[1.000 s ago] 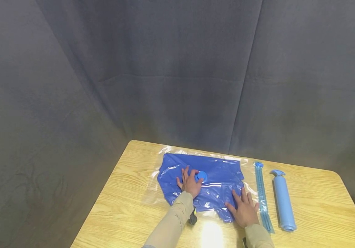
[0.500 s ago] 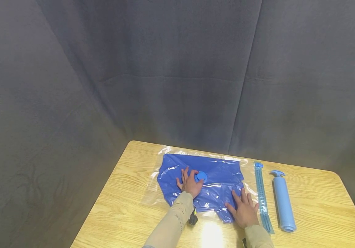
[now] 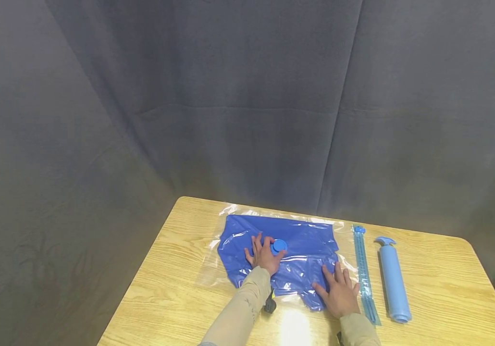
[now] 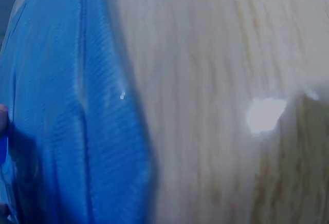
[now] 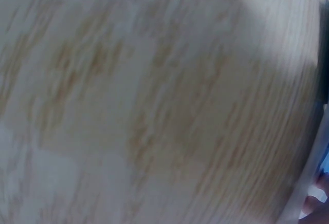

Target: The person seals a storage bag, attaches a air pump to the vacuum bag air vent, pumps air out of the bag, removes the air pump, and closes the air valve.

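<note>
A clear vacuum storage bag (image 3: 210, 269) lies flat on the wooden table with a folded blue cloth (image 3: 303, 228) inside. On its upper face sits a round blue valve cap (image 3: 279, 246). My left hand (image 3: 266, 259) has index finger and thumb at opposite edges of this cap, pinching it, while the other fingers spread over the bag. Down at the bag's lower right, my right hand (image 3: 340, 295) rests on the film with fingers spread. The left wrist view shows the blue cloth (image 4: 67, 100) under film, and fingertips at the left edge.
Along the bag's right side runs a teal zip seal (image 3: 363, 274) with a blue slider (image 3: 359, 229) at its far end. A light blue hand pump (image 3: 394, 283) lies to the right of it. Behind the wooden table (image 3: 152, 298) hangs a grey curtain (image 3: 247, 134).
Both hands keep their places on the bag. The whole head view has shifted very slightly; nothing else visibly differs.
</note>
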`<state>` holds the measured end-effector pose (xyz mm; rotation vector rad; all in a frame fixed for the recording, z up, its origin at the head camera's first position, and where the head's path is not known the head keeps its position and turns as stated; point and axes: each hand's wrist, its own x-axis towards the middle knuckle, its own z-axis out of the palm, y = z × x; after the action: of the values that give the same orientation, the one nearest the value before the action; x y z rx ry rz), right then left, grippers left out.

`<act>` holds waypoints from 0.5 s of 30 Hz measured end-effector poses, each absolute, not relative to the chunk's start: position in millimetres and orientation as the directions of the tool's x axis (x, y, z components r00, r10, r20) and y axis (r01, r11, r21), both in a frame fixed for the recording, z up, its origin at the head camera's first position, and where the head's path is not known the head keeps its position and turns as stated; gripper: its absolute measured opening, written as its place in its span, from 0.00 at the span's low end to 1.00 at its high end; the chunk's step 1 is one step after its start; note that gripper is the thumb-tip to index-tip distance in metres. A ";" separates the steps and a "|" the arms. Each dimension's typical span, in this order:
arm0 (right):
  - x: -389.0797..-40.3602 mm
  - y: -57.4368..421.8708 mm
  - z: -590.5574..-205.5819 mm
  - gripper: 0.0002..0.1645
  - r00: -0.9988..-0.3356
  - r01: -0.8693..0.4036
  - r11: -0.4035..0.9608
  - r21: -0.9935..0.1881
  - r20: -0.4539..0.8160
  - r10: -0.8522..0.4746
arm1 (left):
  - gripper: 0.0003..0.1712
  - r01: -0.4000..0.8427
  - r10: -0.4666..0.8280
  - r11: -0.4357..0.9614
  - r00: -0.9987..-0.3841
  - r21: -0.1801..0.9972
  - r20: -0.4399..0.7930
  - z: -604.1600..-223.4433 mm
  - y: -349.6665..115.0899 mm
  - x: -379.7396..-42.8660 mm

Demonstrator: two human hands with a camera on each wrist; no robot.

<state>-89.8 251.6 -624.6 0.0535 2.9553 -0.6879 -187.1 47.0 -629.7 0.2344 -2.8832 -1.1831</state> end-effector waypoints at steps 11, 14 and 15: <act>-89.8 251.2 -623.5 0.43 -0.994 0.052 0.897 -0.439 -0.109 0.004 | 0.19 -0.167 -0.138 0.703 -0.986 0.692 -0.097 -628.0 48.0 -188.7; -89.6 251.4 -623.3 0.43 -0.993 0.054 0.899 -0.435 -0.116 0.003 | 0.18 -0.170 -0.131 0.703 -0.985 0.690 -0.108 -627.6 48.0 -188.4; -89.6 251.5 -623.3 0.43 -0.993 0.055 0.899 -0.435 -0.119 0.004 | 0.18 -0.170 -0.128 0.704 -0.985 0.690 -0.113 -627.3 48.0 -188.1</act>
<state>-89.6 251.5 -623.3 0.0458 2.9484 -0.6809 -188.1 48.0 -627.3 0.2583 -2.9515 -1.2038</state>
